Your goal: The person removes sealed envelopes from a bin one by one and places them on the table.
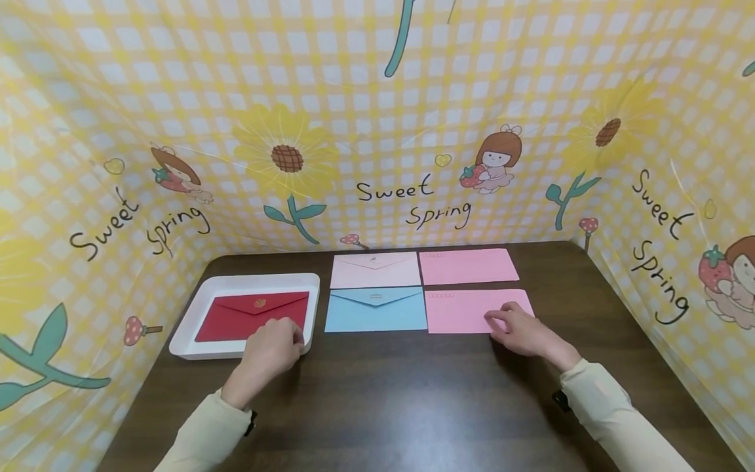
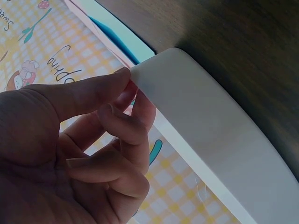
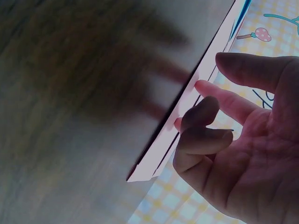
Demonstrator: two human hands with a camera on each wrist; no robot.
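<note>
My cream sleeves (image 1: 203,429) came in from the lower left and lower right of the head view, ending in my two hands, which were well apart. With my left hand (image 1: 272,347), left of centre, I pinched a corner of the white tray (image 1: 203,305) between thumb and finger. My right hand (image 1: 522,331), right of centre, had its fingertips touching the near pink envelope (image 1: 457,318), with the thumb off it and nothing gripped.

The tray stood at the left of the frame, and inside it lay a red envelope (image 1: 236,322), flap side up with a gold seal. Around the middle, just left of the near pink envelope, was a blue envelope (image 1: 375,319); above these two lay a pale pink envelope (image 1: 375,276) and, beside it, the far pink envelope (image 1: 468,267).

All of it was on a dark wooden desk (image 1: 377,400). Behind and along both sides, a yellow checked cloth (image 1: 377,98) filled the upper frame, printed with sunflowers and "Sweet Spring".
</note>
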